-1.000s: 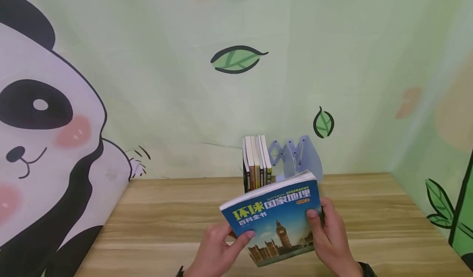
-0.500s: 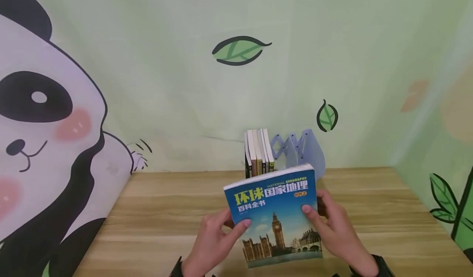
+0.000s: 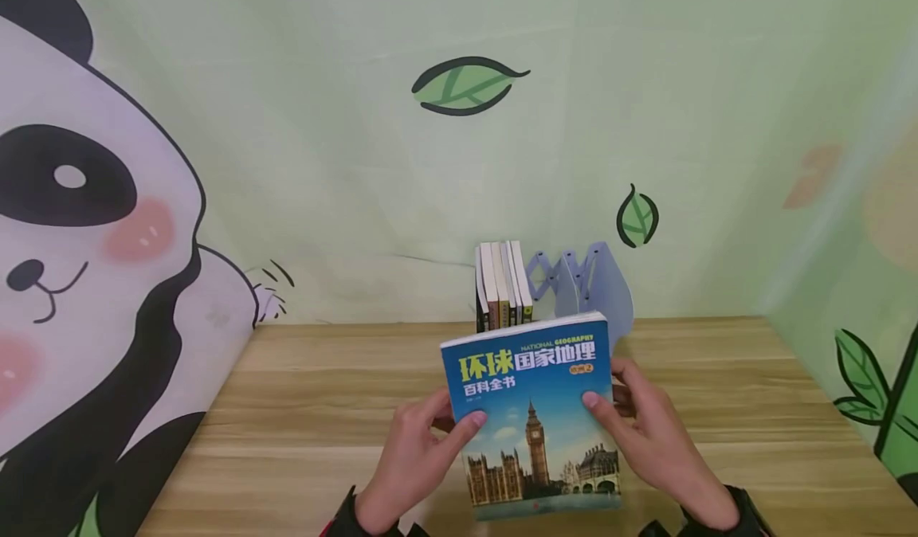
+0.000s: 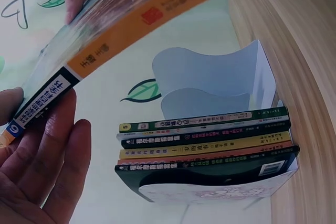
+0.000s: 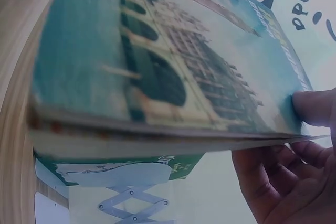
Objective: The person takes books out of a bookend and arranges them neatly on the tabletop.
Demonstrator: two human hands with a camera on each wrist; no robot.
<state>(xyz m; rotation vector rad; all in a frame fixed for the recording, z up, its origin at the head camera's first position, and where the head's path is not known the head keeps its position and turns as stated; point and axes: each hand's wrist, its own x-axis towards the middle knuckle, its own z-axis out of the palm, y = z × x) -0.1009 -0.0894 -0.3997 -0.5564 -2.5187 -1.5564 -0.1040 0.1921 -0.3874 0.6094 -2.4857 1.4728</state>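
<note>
A blue paperback book [image 3: 534,433] with a clock tower on its cover is held up in front of me, its cover facing me. My left hand [image 3: 419,457] grips its left edge, thumb on the cover and fingers behind. On the opposite edge my right hand [image 3: 656,433] pinches it the same way. The left wrist view shows the book's orange spine [image 4: 152,17] on the left hand's side. In the right wrist view the loose page edges [image 5: 157,140] run toward the right hand's thumb and fingers.
Beyond the held book, several upright books [image 3: 502,286] stand in a pale blue expandable bookend [image 3: 598,286] at the back of the wooden table [image 3: 323,393]. Behind it hangs a green backdrop [image 3: 344,162] printed with a panda and leaves.
Both hands have turned the book from a slant to nearly level, its front cover now facing me more squarely. The head view has tilted down slightly. Both hands keep their hold.
</note>
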